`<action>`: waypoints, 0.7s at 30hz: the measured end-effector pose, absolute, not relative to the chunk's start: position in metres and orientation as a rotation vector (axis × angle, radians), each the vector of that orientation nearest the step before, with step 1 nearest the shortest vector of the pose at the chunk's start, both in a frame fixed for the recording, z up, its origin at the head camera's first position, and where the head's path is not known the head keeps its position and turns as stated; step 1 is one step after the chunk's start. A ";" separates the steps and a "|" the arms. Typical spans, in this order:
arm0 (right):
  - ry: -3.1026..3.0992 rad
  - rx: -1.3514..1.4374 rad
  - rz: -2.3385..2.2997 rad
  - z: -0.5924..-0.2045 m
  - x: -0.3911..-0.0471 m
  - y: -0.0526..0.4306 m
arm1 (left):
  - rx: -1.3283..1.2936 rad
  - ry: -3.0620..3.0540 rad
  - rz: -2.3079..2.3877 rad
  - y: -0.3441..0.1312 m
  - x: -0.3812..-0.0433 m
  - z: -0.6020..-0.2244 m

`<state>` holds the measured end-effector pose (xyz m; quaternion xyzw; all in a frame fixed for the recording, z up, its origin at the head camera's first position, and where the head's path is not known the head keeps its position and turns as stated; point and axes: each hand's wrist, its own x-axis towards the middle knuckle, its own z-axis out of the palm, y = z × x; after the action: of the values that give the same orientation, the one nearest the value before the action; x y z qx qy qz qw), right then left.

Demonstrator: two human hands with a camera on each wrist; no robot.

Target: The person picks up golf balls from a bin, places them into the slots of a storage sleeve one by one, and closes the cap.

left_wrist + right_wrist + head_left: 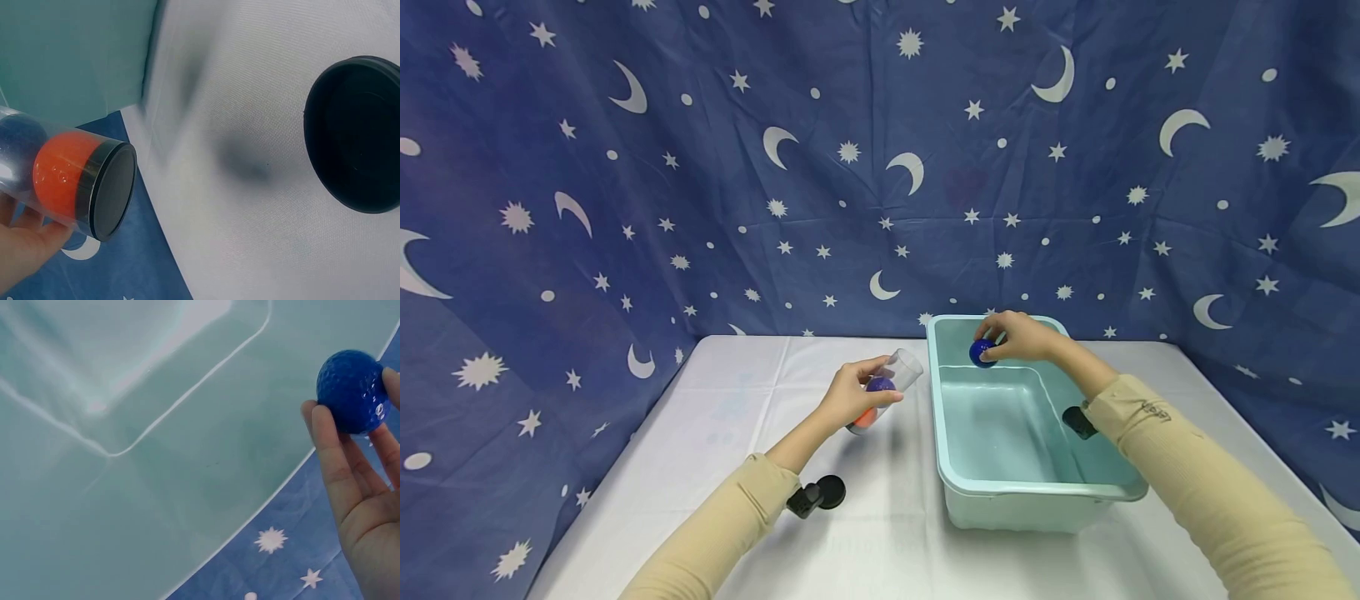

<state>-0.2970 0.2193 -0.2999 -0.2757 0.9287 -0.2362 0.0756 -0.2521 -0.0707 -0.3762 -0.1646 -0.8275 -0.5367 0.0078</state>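
My left hand (850, 396) grips a clear plastic tube (908, 368) that leans over the white table, its mouth tipped toward the bin. Inside it, an orange ball (57, 170) lies against the black-rimmed base, and a dark purple-blue ball (19, 150) sits behind that one. With fingertips and thumb, my right hand (1026, 337) pinches a glossy blue golf ball (351, 390). That hand is over the far part of a pale teal plastic bin (1015, 510), and the ball is apart from the bin's walls.
A round black cap (356, 134) lies on the table near my left wrist. Small black wrist cameras show beside both sleeves. Behind the table (737, 392) hangs a blue curtain (850, 208) with white moons and stars. The bin takes up the table's right half.
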 end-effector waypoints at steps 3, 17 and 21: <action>2.800 -0.798 -0.754 -0.298 -0.295 0.217 | -0.524 -2.583 -1.678 -0.070 -0.252 -0.376; 2.766 -0.701 -1.054 -0.289 -0.281 0.203 | -0.545 -2.587 -1.670 -0.066 -0.253 -0.372; 2.761 -0.680 -1.103 -0.286 -0.278 0.199 | -0.553 -2.581 -1.668 -0.064 -0.253 -0.371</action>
<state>-0.2779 0.1992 -0.2861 -0.2226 0.9044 -0.3611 0.0458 -0.2535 -0.0637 -0.3708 -0.1770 -0.8265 -0.5342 0.0094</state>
